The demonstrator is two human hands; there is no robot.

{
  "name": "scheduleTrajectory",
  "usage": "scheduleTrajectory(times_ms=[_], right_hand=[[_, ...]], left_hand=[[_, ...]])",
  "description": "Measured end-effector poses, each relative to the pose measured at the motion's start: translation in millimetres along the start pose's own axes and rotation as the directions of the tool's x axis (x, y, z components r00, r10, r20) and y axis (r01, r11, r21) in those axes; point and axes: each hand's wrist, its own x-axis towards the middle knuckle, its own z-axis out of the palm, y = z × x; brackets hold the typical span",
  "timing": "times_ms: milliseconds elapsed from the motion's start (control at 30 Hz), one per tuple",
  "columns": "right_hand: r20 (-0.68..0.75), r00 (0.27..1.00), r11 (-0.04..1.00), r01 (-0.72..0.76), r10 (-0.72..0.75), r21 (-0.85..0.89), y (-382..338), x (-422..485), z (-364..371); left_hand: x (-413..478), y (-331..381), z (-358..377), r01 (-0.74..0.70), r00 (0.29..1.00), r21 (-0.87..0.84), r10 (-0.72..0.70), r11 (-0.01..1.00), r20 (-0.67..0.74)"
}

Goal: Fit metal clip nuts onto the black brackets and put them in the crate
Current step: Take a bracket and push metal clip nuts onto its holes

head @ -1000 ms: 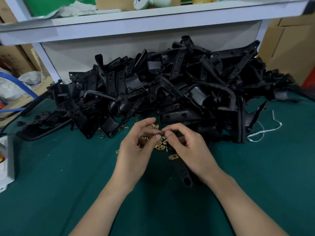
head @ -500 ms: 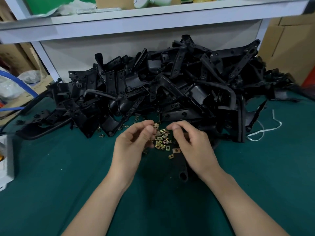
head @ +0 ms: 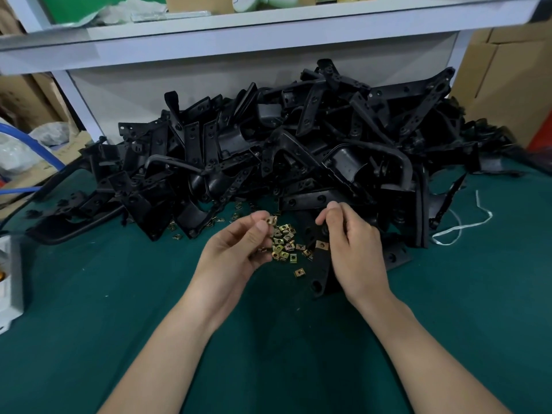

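a green table cover (head: 119, 294) fills the lower view, and a big pile of black brackets (head: 298, 150) is heaped at its far side against a white bench panel (head: 179, 94). the right hand (head: 358, 252) grips a single black bracket (head: 321, 270), fingers and thumb curled round its upper end, its lower end pointing down toward the cover. a fitted clip nut (head: 322, 245) sits on that bracket just beside the right palm. the left hand (head: 236, 255) is raised just left of it, thumb and forefinger pinching one brass-coloured clip nut (head: 271, 220) at their tips, apart from the bracket. a loose heap of clip nuts (head: 285, 245) lies on the cover between the two hands, beneath the pinched one.
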Motion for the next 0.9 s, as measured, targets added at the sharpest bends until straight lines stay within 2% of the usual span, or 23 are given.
scheduleTrajectory(times_ms=[100,200,300,567,767,900], right_hand=[[-0.043,0.999,0.998,-0.023,0.021,-0.05,1,3,-1],[-0.089,0.994,0.993,-0.066,0.057,-0.095,4,4,-2],[-0.136,0.989,0.988,-0.082,0.064,-0.131,5,5,-3],[-0.139,0.99,0.983,-0.041,0.016,-0.18,7,5,-1],[-0.138,0.99,0.97,-0.035,0.001,-0.239,8,4,1],[-0.157,0.987,0.968,-0.052,0.013,-0.247,8,4,0]], left_hand=[[-3,-6,4,-0.007,0.999,0.207,0.0,0.978,0.034],[-6,-10,9,0.0,0.995,0.291,-0.028,0.957,0.091],[-10,-16,15,0.036,0.99,0.295,-0.075,0.955,0.121],[-12,-23,23,0.121,0.98,0.217,-0.152,0.969,0.129],[-13,-24,22,0.067,0.988,0.322,-0.107,0.945,0.111],[-19,-31,33,0.012,0.999,0.368,-0.029,0.93,0.04]])
